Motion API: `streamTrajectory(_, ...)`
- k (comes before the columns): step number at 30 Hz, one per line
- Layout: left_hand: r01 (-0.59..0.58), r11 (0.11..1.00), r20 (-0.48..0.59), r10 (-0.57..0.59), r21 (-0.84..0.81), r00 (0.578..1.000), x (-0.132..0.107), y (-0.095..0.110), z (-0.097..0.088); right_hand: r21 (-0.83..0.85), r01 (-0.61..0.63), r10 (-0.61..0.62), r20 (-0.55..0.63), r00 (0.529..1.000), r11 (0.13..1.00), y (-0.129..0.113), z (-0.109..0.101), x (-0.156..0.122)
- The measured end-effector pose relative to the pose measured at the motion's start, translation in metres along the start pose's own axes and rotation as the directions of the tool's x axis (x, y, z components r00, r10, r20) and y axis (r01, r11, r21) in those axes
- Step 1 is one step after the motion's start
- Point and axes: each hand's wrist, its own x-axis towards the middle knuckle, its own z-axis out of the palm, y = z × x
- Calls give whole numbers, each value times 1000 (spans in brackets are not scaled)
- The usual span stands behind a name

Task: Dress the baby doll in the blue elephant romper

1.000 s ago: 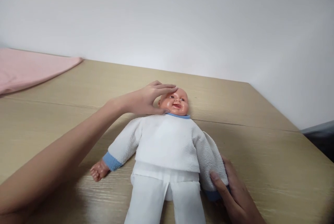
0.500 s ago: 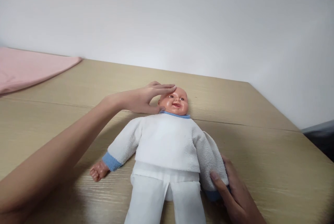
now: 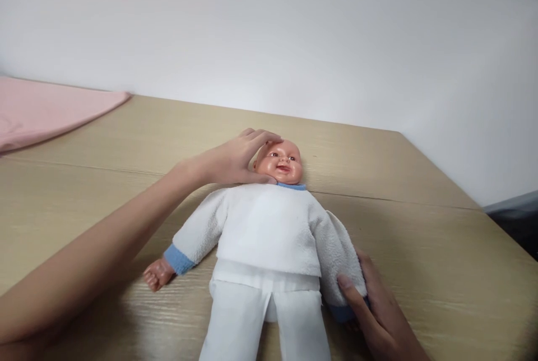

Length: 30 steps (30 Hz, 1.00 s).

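Observation:
A baby doll (image 3: 269, 232) lies on its back on the wooden table, head away from me. It wears a white fleece top with blue collar and cuffs, and white trousers whose lower ends are out of view. My left hand (image 3: 235, 158) is curved around the side of the doll's head (image 3: 286, 162), fingers over the forehead and thumb at the collar under the chin. With thumb on top and fingers beneath, my right hand (image 3: 374, 305) grips the doll's sleeve (image 3: 340, 263) near the cuff. The doll's other arm (image 3: 189, 249) stretches out on the table below my left forearm.
The wooden table (image 3: 420, 243) carries a seam running across it behind the doll's shoulders. At the far left lies a pink cloth (image 3: 54, 106). A pale wall (image 3: 269, 36) rises behind the table. Something dark (image 3: 515, 223) is beyond the right edge.
My left thumb has moved right along the collar under the doll's chin, and its fingers curl more over the forehead. My right hand keeps its grip on the sleeve.

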Motion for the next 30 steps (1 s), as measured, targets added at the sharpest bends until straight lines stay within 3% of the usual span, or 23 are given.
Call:
streamTrajectory(6,-5,1000,-34,5,0,999,-1,-7,4,1,-21,21,-2,1000,1000,7,3,-3)
streamTrajectory(14,29,998,-45,-32,-51,998,-2,-10,5,-23,40,-40,-34,999,999,17,4,-3)
streamTrajectory(30,82,986,27,-78,-147,997,-4,-14,-1,-66,68,-71,-38,997,995,11,0,0)
